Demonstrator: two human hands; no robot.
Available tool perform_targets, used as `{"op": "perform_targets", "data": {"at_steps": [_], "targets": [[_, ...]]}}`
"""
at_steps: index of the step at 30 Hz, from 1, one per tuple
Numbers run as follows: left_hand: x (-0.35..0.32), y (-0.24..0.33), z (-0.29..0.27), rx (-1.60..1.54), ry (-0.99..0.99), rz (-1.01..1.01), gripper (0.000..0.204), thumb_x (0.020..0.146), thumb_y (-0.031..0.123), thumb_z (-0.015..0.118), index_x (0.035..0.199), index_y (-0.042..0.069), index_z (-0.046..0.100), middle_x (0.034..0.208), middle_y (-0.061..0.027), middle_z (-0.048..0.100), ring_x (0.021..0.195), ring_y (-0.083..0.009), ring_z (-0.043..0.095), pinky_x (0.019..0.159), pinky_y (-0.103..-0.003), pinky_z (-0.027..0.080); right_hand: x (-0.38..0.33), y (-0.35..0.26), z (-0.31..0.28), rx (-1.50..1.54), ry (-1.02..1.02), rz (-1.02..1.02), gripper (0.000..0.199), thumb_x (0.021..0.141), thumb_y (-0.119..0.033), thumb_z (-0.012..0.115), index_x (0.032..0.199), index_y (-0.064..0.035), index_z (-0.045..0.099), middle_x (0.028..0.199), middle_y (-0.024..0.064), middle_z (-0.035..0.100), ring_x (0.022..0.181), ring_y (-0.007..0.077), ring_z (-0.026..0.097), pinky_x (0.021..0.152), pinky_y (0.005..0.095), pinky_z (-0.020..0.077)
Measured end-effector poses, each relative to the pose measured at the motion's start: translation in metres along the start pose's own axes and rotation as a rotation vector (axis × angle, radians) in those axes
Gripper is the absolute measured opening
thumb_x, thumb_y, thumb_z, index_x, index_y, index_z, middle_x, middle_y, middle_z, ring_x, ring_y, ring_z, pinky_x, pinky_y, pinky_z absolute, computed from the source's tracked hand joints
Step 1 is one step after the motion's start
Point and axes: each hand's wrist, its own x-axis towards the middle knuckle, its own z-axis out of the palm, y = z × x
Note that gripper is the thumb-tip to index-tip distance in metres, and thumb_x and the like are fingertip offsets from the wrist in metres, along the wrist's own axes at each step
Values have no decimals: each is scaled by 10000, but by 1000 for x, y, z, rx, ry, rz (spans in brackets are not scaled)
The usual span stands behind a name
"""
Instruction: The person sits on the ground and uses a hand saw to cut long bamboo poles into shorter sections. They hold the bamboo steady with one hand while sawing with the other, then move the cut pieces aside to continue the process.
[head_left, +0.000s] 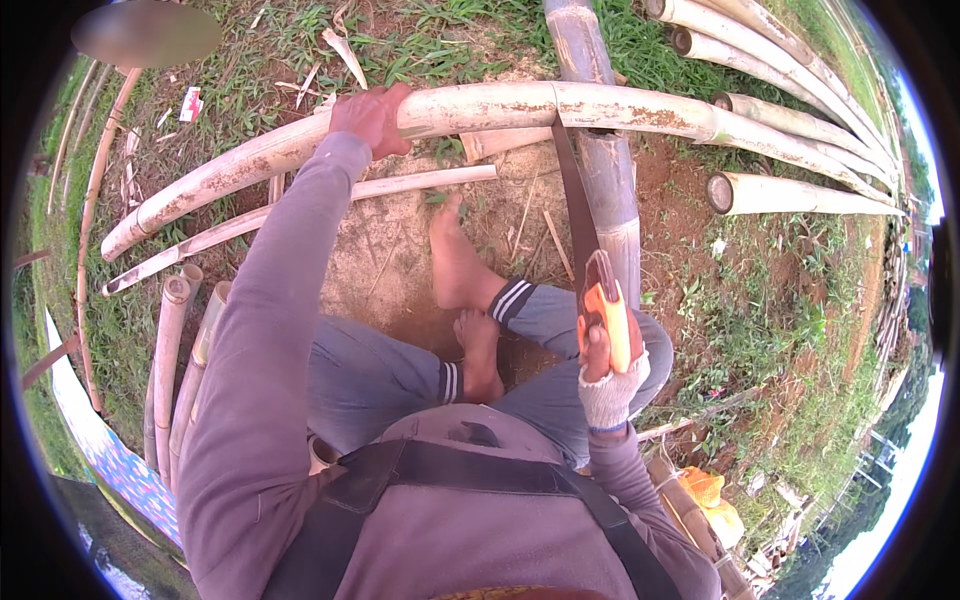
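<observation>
Left hand steadies bamboo pole; right hand grips saw

Pale cream bamboo pole with brown stains; orange-handled saw; grey trousers with black-and-white striped cuffs.

Free: bare dirt patch by feet | Blocked ahead: long pale bamboo pole | Right: stacked cut bamboo poles

Bare reddish-brown earth patched with green grass carries everything. Long pale bamboo poles lie on it, with thin split bamboo strips and scattered wood chips.
</observation>
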Motion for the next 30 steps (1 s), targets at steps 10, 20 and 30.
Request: {"op": "perform_targets", "data": {"at_steps": [10, 20, 30], "targets": [[-1, 5, -6, -18, -6, 20, 869, 725, 387, 946, 1491, 206, 578, 1304, -123, 737, 1247, -372, 719, 1094, -522, 548, 177, -23, 82, -185, 185, -276, 296, 1051, -198, 766, 1268, 1, 732, 1023, 195, 790, 935, 328, 782, 815, 393, 599], [2, 11, -3, 3, -1, 23, 907, 704, 395, 945, 1510, 194, 580, 1269, -151, 756, 1191, -375, 733, 1046, -496, 566, 113, 19, 64, -98, 210, -231, 373, 1067, -186, 742, 1357, 42, 690, 1142, 213, 791, 996, 313, 789, 873, 386, 613], [4, -2, 5, -4, -12, 5, 933, 700, 386, 936, 1542, 224, 568, 1311, -128, 757, 1210, -364, 731, 1057, -486, 569, -13, 27, 20, 8, 126, -94, 490, 1042, -141, 745, 1454, 88, 613, 1275, 203, 767, 1151, 304, 774, 1009, 398, 598]]}}
